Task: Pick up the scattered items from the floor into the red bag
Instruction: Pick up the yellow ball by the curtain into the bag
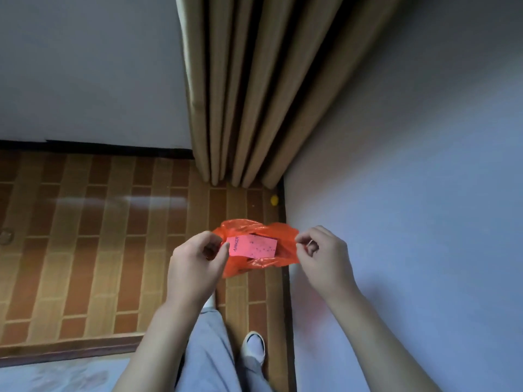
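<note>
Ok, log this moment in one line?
hands: left and right hold bag open | inside: box | floor: yellow bit left

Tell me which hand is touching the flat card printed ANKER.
The left hand: its fingertips meet the card at the red bag mouth. The right hand pinches only the bag's opposite edge.

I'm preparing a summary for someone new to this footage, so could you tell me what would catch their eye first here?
The bright red bag stands out at centre, stretched between the left hand and right hand above the brick-patterned floor. A box printed ANKER shows through its plastic. Behind, tan curtains hang into the corner, with a small yellow object on the floor below them.
</note>
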Available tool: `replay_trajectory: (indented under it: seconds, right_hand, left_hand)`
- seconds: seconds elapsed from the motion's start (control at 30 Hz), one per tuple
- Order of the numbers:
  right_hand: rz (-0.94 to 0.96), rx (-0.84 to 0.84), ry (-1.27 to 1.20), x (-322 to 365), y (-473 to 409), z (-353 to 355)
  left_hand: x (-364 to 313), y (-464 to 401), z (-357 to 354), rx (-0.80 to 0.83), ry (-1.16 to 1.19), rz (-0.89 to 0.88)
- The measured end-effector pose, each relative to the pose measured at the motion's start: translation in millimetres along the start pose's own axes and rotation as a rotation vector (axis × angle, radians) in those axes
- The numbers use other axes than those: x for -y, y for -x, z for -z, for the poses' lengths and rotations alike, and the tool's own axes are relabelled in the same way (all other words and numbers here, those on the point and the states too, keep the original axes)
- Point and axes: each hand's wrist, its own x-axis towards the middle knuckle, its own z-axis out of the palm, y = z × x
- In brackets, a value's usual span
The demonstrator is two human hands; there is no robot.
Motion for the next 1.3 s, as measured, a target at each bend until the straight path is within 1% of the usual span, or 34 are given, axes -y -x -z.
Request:
replay_trajectory:
  seconds: [0.07, 0.27, 0.4, 0.53, 0.6, 0.73, 0.87, 0.97, 1.03, 1.17, 1.3]
  right_hand:
    - [-0.014, 0.005, 0.001, -21, -16, -31]
    - [-0.079, 0.089, 0.002, -74, -39, -121]
    - [-0.136, 0.134, -0.016, -104, -47, -170]
    - [-0.183, 0.172, -0.014, -130, -64, -211]
    - [-0.188, 0.169, -0.024, -143, -74, -229]
    - [-0.166, 0.24, -0.057, -166, -98, -270]
    - [-0.114, 0.24, -0.057, -187, -123, -308]
    - [-0.034, 0.207, -0.047, -204, -141, -331]
    - [0.033, 0.156, -0.03, -213, -154, -341]
    - [0.164, -0.028, -0.016, -225, -175, -354]
    - [0.394, -0.171, -0.001, -232, -202, -365]
  left_hand:
    - [25, -18, -22, 0.014, -0.018, 0.019]
    - [104, -50, -76, 0.062, -0.069, 0.074]
    - [145, -62, -108, 0.107, -0.063, 0.098]
    - [182, -83, -134, 0.118, -0.095, 0.087]
    - [197, -94, -148, 0.115, -0.112, 0.084]
    - [231, -118, -174, 0.136, -0.123, 0.059]
    - [266, -141, -191, 0.131, -0.126, 0.01]
    - [289, -158, -204, 0.133, -0.159, -0.066]
    - [305, -168, -211, 0.104, -0.152, -0.098]
    - [325, -183, -216, 0.015, -0.141, -0.179]
    - [339, -196, -212, -0.062, -0.151, -0.213]
